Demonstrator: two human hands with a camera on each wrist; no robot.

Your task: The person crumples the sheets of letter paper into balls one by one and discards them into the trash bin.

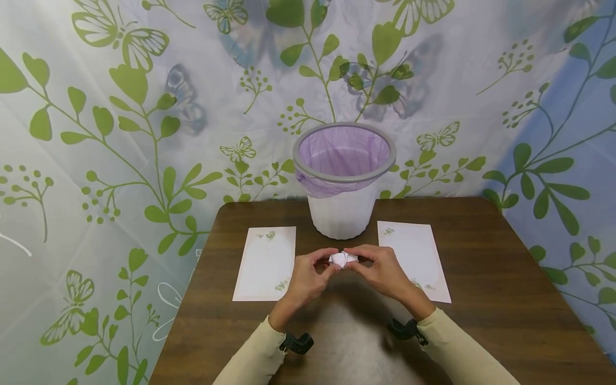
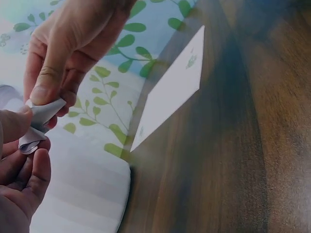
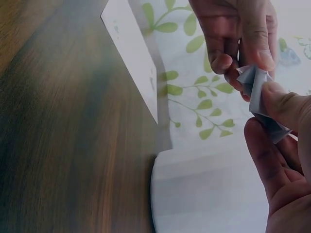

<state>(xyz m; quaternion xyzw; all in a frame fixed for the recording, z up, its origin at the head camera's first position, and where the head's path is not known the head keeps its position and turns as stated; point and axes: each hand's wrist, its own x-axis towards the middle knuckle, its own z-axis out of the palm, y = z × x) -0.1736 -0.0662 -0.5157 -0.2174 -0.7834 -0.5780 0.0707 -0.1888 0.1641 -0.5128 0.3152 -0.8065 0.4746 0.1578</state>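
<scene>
Between both hands, above the table and in front of the bin, is a small piece of folded white paper [image 1: 343,259]. My left hand [image 1: 308,275] pinches its left end with thumb and fingers. At the other end my right hand [image 1: 382,270] pinches it too. In the left wrist view the paper [image 2: 41,114] shows folded layers and a rolled end by the left hand [image 2: 19,179]. From the right wrist the folded paper [image 3: 262,99] looks creased and angular, between the thumbs of both hands.
A white bin [image 1: 341,211] with a grey rim and purple liner stands at the table's back. A printed sheet [image 1: 267,262] lies to the left, another sheet [image 1: 411,256] to the right. The brown table [image 1: 486,278] meets a leaf-patterned curtain [image 1: 192,133] behind.
</scene>
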